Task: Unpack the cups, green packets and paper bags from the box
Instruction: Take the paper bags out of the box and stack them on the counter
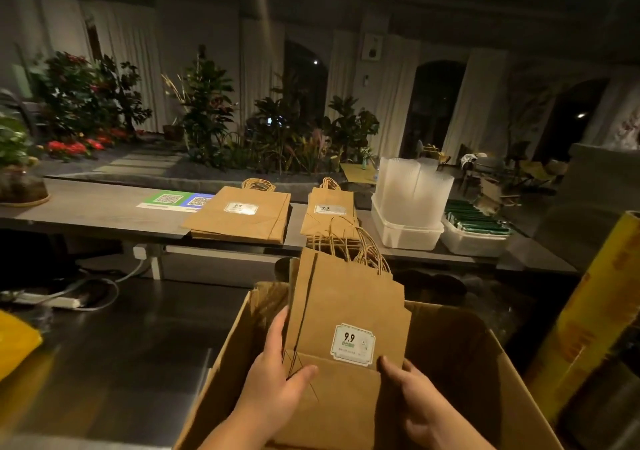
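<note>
A bundle of flat brown paper bags point(346, 311) with a white 9.9 label stands upright in the open cardboard box point(485, 356) at the bottom centre. My left hand point(277, 373) grips the bundle's left edge, thumb on the front. My right hand point(412, 390) holds its lower right edge. On the counter behind lie two piles of the same bags, a wide pile point(239, 217) and a narrower pile point(329, 214). Stacked clear cups point(412, 190) stand in a white tub point(405, 231). Green packets point(474, 221) fill a second white tub point(471, 241) to the right.
A grey counter point(97, 214) runs across the middle, carrying QR code cards point(176, 202) and a plant dish point(20, 186) at far left. A yellow roll point(585, 311) leans at the right. A power strip and cables point(62, 300) lie on the dark steel surface at left.
</note>
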